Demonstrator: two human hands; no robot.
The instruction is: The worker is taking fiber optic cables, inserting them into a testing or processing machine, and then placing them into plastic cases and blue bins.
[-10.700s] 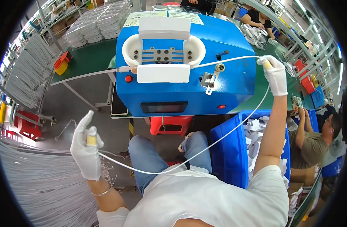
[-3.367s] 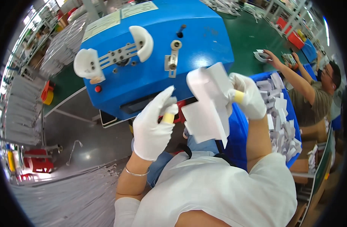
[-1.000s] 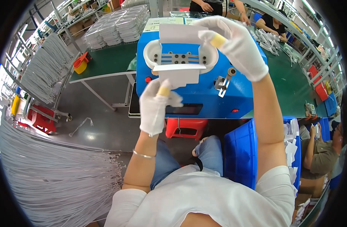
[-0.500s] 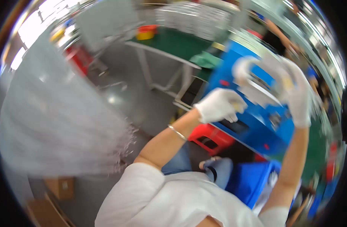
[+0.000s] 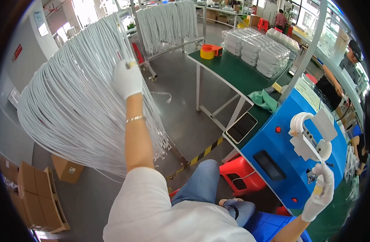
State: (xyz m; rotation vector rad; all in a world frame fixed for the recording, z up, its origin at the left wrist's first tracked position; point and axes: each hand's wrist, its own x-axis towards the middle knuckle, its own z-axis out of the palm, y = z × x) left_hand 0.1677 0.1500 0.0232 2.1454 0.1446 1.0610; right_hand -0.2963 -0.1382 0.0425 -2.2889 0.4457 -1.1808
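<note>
My left hand [image 5: 128, 80], in a white glove with a yellow finger cover, is raised at the hanging white cables [image 5: 84, 101]. Its fingers are curled in on cable strands near the top of the bundle. My right hand [image 5: 320, 193], gloved the same way, is at the front right of a blue bench machine [image 5: 257, 137]. Its fingers are bent together just below the white ring-shaped fitting [image 5: 300, 121] on the machine; whatever they may hold is too small to make out. A small metal fixture [image 5: 311, 176] sits beside these fingers.
A green table [image 5: 229, 70] bears stacked clear-wrapped white coils [image 5: 253, 50], a yellow-orange tape dispenser [image 5: 209, 51] and a green cloth [image 5: 263, 100]. A phone [image 5: 241, 127] lies at its near corner. Red stool [image 5: 243, 177], blue bin [image 5: 265, 226] and cartons [image 5: 35, 193] stand low. A co-worker [image 5: 346, 68] is at right.
My left hand has swung from the blue machine left to the hanging cables. My right hand has dropped from the white fitting to just below it. My view has turned left.
</note>
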